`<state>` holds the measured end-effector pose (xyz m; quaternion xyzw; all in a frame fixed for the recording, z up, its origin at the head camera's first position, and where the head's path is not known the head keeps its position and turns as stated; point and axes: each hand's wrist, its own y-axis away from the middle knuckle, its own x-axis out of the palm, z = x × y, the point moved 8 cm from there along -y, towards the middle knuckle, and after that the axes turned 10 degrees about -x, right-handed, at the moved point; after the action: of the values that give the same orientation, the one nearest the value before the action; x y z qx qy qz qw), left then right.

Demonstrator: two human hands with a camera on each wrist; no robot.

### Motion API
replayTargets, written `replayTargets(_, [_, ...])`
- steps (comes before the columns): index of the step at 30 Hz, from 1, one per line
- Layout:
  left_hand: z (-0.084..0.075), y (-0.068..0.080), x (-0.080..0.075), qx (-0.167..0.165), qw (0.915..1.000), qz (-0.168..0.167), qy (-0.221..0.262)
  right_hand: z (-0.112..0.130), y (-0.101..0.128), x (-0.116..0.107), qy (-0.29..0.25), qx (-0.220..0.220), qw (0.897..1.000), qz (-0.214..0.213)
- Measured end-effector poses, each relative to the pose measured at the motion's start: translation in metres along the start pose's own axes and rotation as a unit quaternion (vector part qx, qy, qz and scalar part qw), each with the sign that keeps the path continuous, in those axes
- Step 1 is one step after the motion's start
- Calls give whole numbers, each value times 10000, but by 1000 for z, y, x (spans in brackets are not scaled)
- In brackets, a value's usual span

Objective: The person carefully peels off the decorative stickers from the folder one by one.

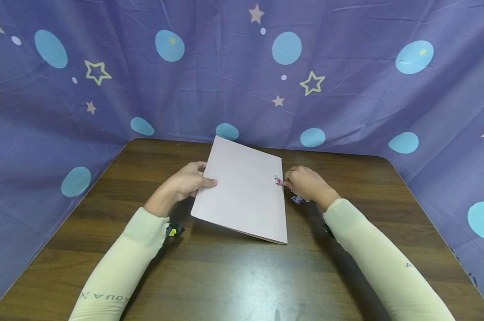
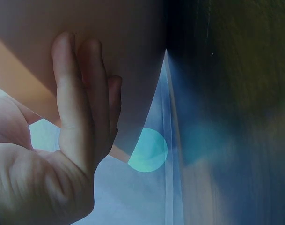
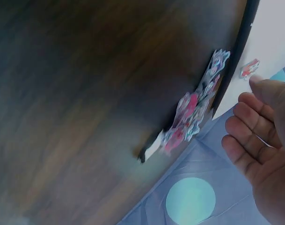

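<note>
My left hand grips the left edge of a large white folder, thumb on its upper face. Beneath, the fingers lie spread against its underside in the left wrist view. The folder is held tilted over the table. At its right edge my right hand pinches a small red-and-white sticker, seen against the white face. In the right wrist view the thumb tip meets the sticker, the other fingers loosely curled. Below this hand lies a group of colourful cut-out stickers, partly hidden in the head view.
A brown wooden table extends under both arms. Behind it and along its sides hangs a purple-blue curtain with stars and light-blue spots. A white piece with a dark end lies beside the stickers.
</note>
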<state>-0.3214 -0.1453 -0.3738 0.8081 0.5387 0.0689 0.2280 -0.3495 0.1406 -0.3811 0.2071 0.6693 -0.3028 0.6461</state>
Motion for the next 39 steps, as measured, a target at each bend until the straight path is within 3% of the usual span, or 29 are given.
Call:
replayTargets(14, [0,0,0,-27,10000,-26,-42,2,-11,8,-357,228,9986,316])
replayTargets(24, [0,0,-1,-18,10000,-50,-59,10,-15,9,95,-53,9995,295])
replayTargets(39, [1,0,-1,-27,10000,-18,-13,9,-18,4,300,231,9993,73])
